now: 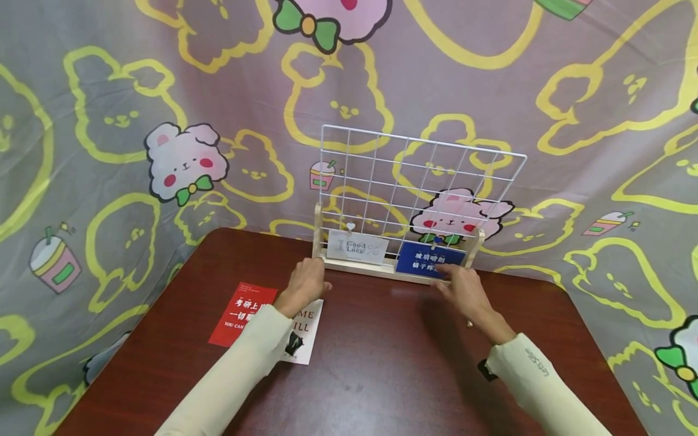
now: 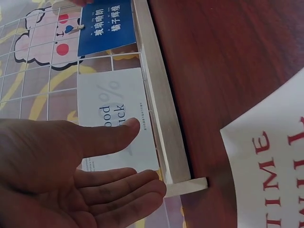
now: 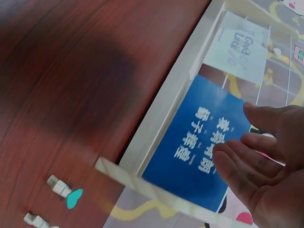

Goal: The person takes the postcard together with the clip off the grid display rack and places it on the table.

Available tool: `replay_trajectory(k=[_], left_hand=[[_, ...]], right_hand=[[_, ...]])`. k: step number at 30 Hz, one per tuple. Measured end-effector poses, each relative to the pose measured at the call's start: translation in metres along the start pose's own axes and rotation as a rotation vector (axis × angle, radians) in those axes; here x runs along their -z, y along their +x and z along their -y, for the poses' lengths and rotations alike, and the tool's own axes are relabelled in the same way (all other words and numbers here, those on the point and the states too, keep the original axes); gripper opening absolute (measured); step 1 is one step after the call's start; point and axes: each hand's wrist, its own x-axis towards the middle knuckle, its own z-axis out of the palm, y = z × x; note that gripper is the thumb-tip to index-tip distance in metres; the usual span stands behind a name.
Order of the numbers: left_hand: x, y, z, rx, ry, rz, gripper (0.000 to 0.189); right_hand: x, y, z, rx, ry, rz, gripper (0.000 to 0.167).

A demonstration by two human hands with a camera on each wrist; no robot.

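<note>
A white wire grid panel [image 1: 420,175] stands in a pale wooden base [image 1: 360,267]. A white "Good Luck" card [image 1: 357,247] hangs on its lower left, with a white heart clip [image 1: 351,226] at the top edge. At the lower right is a blue card [image 1: 411,260] with white characters, topped by a blue heart clip [image 1: 437,241]. My left hand [image 1: 305,281], fingers loosely extended, is by the base's left end and holds nothing. Nothing is in my right hand [image 1: 463,290] either; its relaxed fingers overlap the blue card in the right wrist view.
On the dark red-brown table [image 1: 376,363], a red card [image 1: 240,309] and a white card [image 1: 312,333] with red letters lie under the left forearm. Two small wooden clips, one with a teal heart [image 3: 74,198], lie near the base's right end. A patterned curtain [image 1: 245,91] hangs behind.
</note>
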Motion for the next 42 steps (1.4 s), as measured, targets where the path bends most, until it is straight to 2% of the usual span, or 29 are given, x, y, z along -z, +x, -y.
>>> replay_trajectory(k=[8,19,26,33,42], left_hand=[[0.000,0.008,-0.009,0.005,0.010,-0.015,0.029],[-0.004,0.013,-0.014,-0.003,-0.043,-0.015,0.028],[-0.007,0.015,-0.016,0.012,-0.054,-0.041,0.027],[-0.006,0.018,-0.018,0.019,-0.056,-0.057,0.028],[-0.004,0.020,-0.018,0.049,-0.066,-0.050,0.025]], right_hand=[[-0.009,0.009,0.017,0.044,0.026,0.005,0.034],[-0.021,0.022,0.042,0.089,0.083,0.010,0.036],[-0.028,0.030,0.053,0.114,0.159,0.024,0.036],[-0.032,0.036,0.063,0.135,0.148,-0.001,0.034],[-0.040,0.042,0.068,0.155,0.147,0.008,0.033]])
